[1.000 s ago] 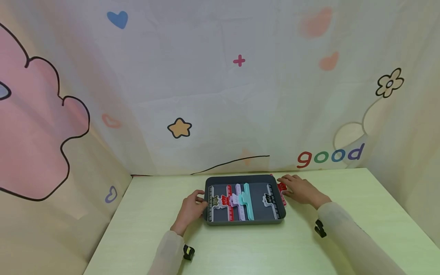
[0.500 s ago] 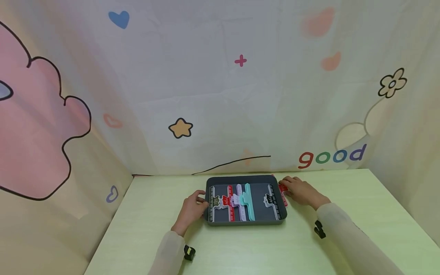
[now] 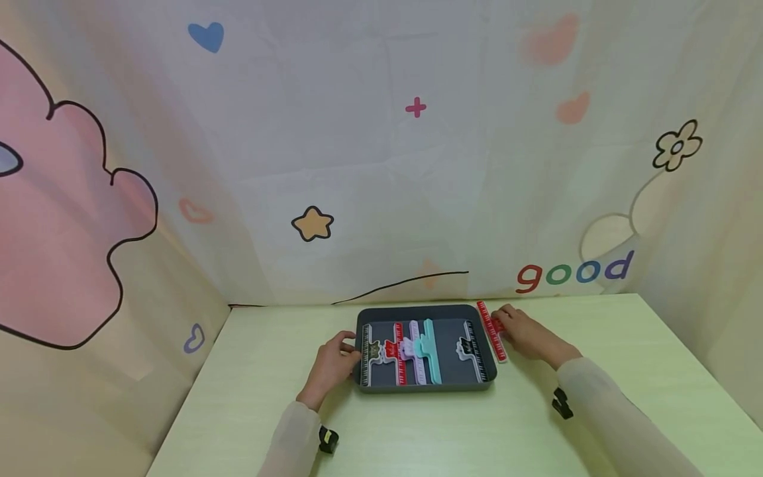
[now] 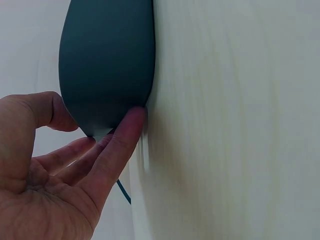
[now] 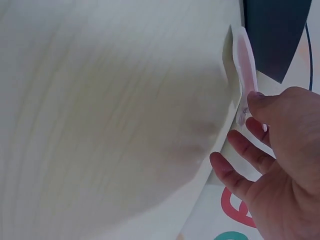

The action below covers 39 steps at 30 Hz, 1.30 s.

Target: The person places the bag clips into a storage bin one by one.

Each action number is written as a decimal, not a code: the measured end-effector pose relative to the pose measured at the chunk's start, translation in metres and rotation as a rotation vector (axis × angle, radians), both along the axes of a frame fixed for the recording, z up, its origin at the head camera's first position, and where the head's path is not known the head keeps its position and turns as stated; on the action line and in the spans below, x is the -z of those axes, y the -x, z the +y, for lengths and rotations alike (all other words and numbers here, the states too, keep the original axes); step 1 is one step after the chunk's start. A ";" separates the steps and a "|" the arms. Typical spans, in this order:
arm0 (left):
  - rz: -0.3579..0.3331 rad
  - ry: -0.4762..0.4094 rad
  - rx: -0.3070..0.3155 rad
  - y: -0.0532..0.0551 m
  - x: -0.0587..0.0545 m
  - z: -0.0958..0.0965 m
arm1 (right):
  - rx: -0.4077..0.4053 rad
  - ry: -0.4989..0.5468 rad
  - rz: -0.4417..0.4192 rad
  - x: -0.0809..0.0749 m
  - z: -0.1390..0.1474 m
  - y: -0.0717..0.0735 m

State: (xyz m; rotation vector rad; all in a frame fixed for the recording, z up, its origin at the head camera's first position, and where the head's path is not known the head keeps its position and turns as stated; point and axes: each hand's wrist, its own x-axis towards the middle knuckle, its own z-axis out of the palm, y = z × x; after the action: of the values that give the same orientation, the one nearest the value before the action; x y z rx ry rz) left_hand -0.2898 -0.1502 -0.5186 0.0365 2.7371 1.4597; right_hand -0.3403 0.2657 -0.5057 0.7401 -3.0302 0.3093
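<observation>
A dark grey tray (image 3: 426, 388) stands on the table, holding several long page clips. My left hand (image 3: 330, 368) holds the tray's left end; in the left wrist view its thumb is at the rim and its fingers (image 4: 120, 150) lie against the outer wall. Just outside the right end lies a red page clip (image 3: 491, 332) with a piano-key print. My right hand (image 3: 527, 336) pinches this clip at its grip tab, mostly hidden by the fingers. In the right wrist view the clip's pale side (image 5: 245, 62) shows beside the thumb, other fingers spread.
Inside the tray, black (image 3: 366, 364), red (image 3: 400, 368), lilac (image 3: 420, 371) and turquoise (image 3: 432, 361) clips lie toward the left. Another black clip (image 3: 475, 354) lies near the right wall. Behind the pale table (image 3: 417, 430) hangs a printed curtain (image 3: 381, 199).
My right hand has drawn the red clip slightly right, away from the tray's side, and more of its piano-key strip shows. My left hand and the tray have hardly moved.
</observation>
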 end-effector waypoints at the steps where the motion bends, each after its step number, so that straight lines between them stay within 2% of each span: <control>1: -0.003 0.001 -0.003 0.000 0.000 0.000 | 0.004 -0.001 -0.004 -0.001 0.000 -0.001; 19: -0.001 -0.006 -0.004 -0.002 0.000 0.000 | 0.012 0.010 0.091 -0.033 0.008 -0.022; 30: 0.004 -0.001 -0.004 -0.001 0.000 0.000 | 0.024 -0.030 0.143 -0.049 0.013 -0.033; 39: 0.006 -0.002 0.006 -0.002 -0.001 0.000 | -0.009 -0.035 0.193 -0.060 0.008 -0.038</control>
State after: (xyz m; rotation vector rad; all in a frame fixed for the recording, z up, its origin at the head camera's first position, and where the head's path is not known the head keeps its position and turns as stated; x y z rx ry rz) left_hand -0.2882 -0.1501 -0.5181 0.0492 2.7376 1.4634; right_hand -0.3023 0.2741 -0.4460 0.7385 -2.8582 0.1735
